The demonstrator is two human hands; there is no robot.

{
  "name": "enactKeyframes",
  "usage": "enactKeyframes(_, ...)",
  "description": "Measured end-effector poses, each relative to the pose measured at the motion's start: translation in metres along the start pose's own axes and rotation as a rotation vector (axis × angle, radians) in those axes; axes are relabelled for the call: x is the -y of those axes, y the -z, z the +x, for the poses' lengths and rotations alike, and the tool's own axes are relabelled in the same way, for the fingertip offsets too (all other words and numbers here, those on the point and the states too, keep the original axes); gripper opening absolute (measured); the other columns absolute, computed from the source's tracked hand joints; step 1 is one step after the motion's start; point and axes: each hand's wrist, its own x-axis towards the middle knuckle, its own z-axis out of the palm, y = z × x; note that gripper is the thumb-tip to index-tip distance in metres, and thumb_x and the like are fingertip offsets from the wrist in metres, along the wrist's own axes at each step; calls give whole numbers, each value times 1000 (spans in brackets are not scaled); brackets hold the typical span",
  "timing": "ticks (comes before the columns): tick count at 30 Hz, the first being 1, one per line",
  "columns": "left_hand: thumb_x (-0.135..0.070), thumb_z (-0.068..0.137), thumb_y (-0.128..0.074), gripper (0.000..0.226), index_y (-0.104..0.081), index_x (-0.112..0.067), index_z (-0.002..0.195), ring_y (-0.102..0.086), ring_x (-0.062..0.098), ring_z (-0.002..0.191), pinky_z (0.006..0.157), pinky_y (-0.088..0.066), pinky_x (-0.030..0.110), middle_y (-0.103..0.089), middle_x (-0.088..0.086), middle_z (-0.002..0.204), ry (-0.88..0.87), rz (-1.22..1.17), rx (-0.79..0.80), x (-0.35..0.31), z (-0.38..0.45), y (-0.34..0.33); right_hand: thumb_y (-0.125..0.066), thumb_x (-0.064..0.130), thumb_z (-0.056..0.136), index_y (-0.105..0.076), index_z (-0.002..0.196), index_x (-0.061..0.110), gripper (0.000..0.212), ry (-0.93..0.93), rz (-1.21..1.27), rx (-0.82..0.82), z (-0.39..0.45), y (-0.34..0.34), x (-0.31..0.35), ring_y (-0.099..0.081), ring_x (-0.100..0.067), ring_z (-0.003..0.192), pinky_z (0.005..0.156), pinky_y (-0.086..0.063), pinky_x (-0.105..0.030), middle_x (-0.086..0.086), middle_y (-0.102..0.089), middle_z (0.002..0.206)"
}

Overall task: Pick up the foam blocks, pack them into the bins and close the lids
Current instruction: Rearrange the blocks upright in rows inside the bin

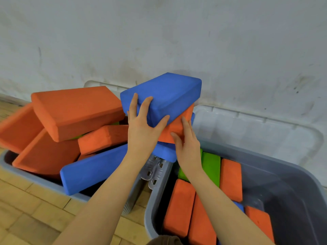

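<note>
My left hand [141, 131] grips the near corner of a blue foam block [164, 92], fingers spread over one face and thumb on the adjoining face. That block tops a small stack above the gap between two grey bins. Under it lies an orange block [184, 119], whose near end my right hand [187, 147] holds. A second blue block [164, 151] sits at the bottom of the stack. The left bin [5, 161] is heaped above its rim with orange blocks [76, 110] and one blue block [92, 170]. The right bin [292, 200] holds orange blocks [180, 206] and a green block [211, 167], packed on edge.
A translucent white lid [247, 131] leans on the wall behind the right bin. Another lid's edge [99, 84] shows behind the left bin. The bins' latch handles [154, 170] meet between them. The floor is wood parquet [26, 209]. The right bin's right half has free room.
</note>
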Motion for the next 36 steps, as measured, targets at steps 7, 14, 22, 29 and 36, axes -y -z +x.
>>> enactKeyframes(7, -43, 78, -67, 58, -52, -24, 130, -23, 22, 141, 102, -36, 56, -21, 0, 153, -163, -49, 4, -44, -22, -14, -56, 19, 93, -36, 142, 21, 53, 87, -96, -77, -34, 85, 9, -36, -17, 135, 106, -24, -11, -11, -37, 147)
enactKeyframes(14, -46, 79, -58, 59, -50, -21, 132, -19, 39, 141, 107, -34, 48, -25, 3, 152, -323, 28, 126, -95, -62, -50, -58, 22, 92, -40, 140, 31, 51, 50, -413, -147, -84, 189, 2, -40, -21, 133, 90, -47, -39, -3, -39, 148)
enactKeyframes(22, -47, 81, -46, 63, -51, -9, 131, -29, 45, 135, 87, -46, 55, -41, 8, 144, -462, 149, 276, -141, -98, -62, -55, 25, 92, -48, 136, 24, 45, 63, -596, -114, -138, 263, -3, -52, -25, 122, 64, -56, -45, -4, -49, 140)
enactKeyframes(29, -26, 86, -57, 46, -54, -4, 127, -37, 58, 122, 60, -55, 56, -50, 12, 136, -658, 383, 305, -169, -133, -73, -36, 38, 88, -55, 129, 24, 47, 132, -755, 32, -169, 306, -4, -58, -26, 112, 51, -52, -35, -1, -57, 131)
enactKeyframes(36, -20, 85, -60, 40, -59, 0, 119, -46, 57, 114, 57, -54, 48, -58, 14, 128, -814, 582, 204, -186, -146, -46, -47, 32, 87, -55, 126, 29, 40, 215, -833, 100, -181, 307, 2, -58, -21, 112, 44, -39, -16, 4, -59, 128)
